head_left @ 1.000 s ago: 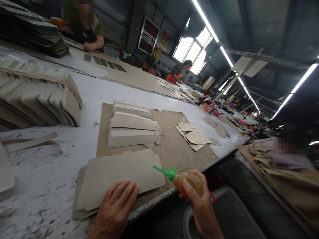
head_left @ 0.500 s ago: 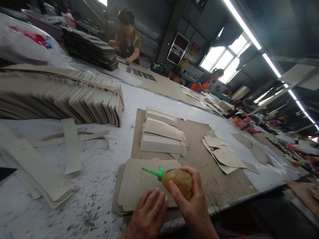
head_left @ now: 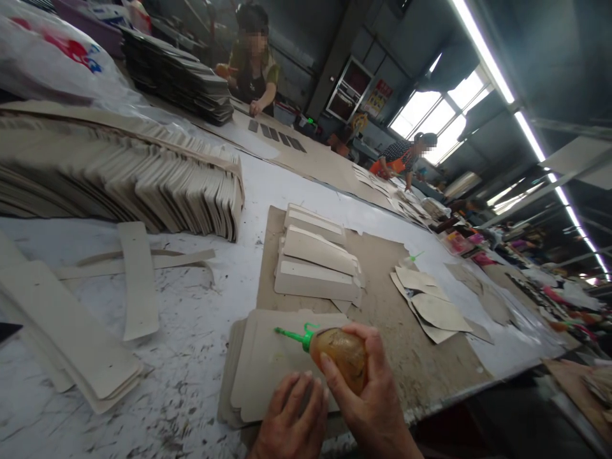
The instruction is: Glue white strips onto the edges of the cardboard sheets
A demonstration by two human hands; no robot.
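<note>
My right hand (head_left: 370, 395) is wrapped round an amber squeeze bottle (head_left: 342, 357) with a green nozzle (head_left: 292, 337), tilted so that the tip points left over a stack of pale card pieces (head_left: 261, 363). Fingers slightly spread, my left hand (head_left: 294, 417) rests on the stack's near edge, just left of the bottle, and holds nothing. Beyond the stack, several long pale pieces (head_left: 318, 277) lie overlapping on a brown sheet (head_left: 377, 255). Curved pale pieces (head_left: 437, 309) sit farther right on that sheet, beside another green nozzle (head_left: 417, 257).
A long row of packed pale strips (head_left: 182, 185) stands at the left, with loose strips (head_left: 71, 331) nearer. Dark stacked pieces (head_left: 176, 76) and a plastic bag (head_left: 57, 64) lie behind. Two people (head_left: 253, 70) work across the table. The table's edge (head_left: 440, 405) runs along the near right.
The whole view has shifted slightly. My hands and the bottle sit a little lower on the stack, with the same grip. The far person in orange has moved an arm.
</note>
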